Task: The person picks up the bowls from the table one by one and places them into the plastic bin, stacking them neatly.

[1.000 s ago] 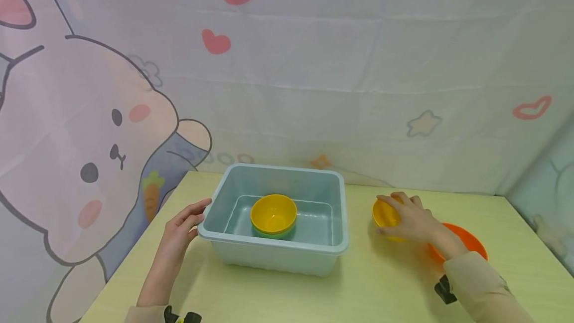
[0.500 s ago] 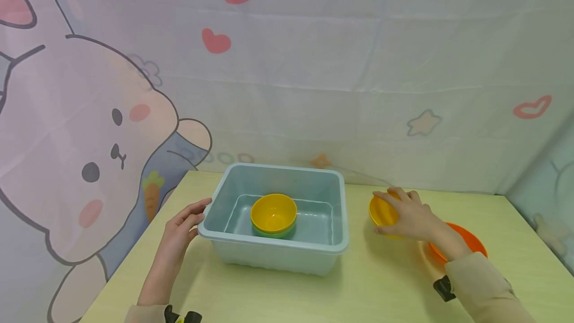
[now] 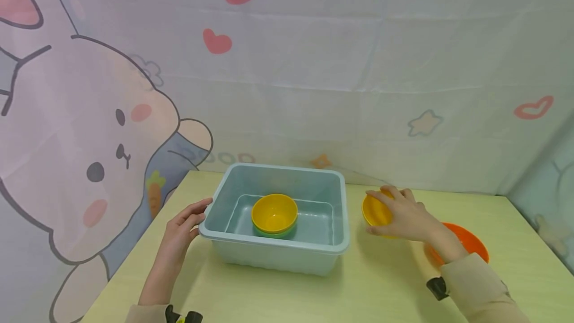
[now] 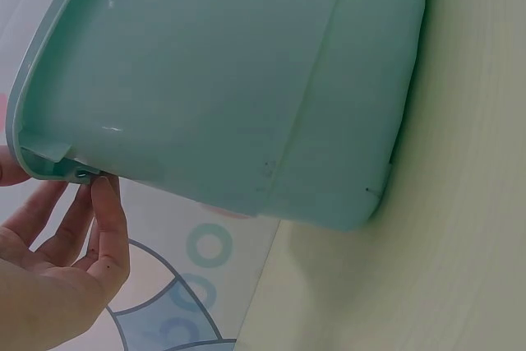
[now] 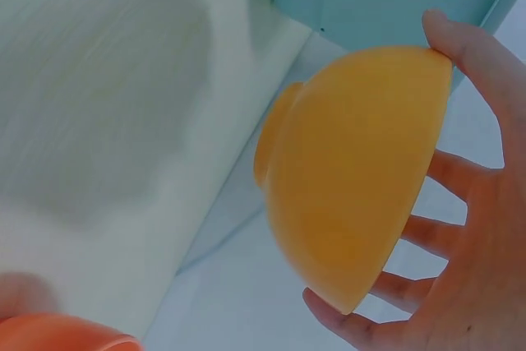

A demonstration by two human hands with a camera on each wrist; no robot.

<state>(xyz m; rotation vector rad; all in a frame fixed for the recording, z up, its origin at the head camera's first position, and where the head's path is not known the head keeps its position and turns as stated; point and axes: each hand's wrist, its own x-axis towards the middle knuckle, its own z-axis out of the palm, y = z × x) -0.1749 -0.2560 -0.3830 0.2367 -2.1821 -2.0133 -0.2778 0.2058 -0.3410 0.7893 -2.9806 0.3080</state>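
My left hand (image 3: pixel 178 231) grips the left rim of a pale blue-green plastic basin (image 3: pixel 278 255); in the left wrist view its fingers (image 4: pixel 108 232) curl under the rim. A yellow bowl (image 3: pixel 274 211) sits inside the basin, stacked in a green bowl (image 3: pixel 275 235). To the basin's right, my right hand (image 3: pixel 412 218) holds a second yellow bowl (image 5: pixel 353 170) from above by its rim. That bowl hangs upright above the table, apart from the basin, its foot visible in the right wrist view.
An orange bowl (image 3: pixel 471 243) stands on the table at the right, partly hidden by my right forearm. Behind the pale yellow table (image 3: pixel 358 293) hangs a cloth backdrop (image 3: pixel 314 88) printed with a rabbit and hearts.
My right hand has moved left and slightly up with the yellow bowl, closer to the basin. The left hand and the basin have stayed in place.
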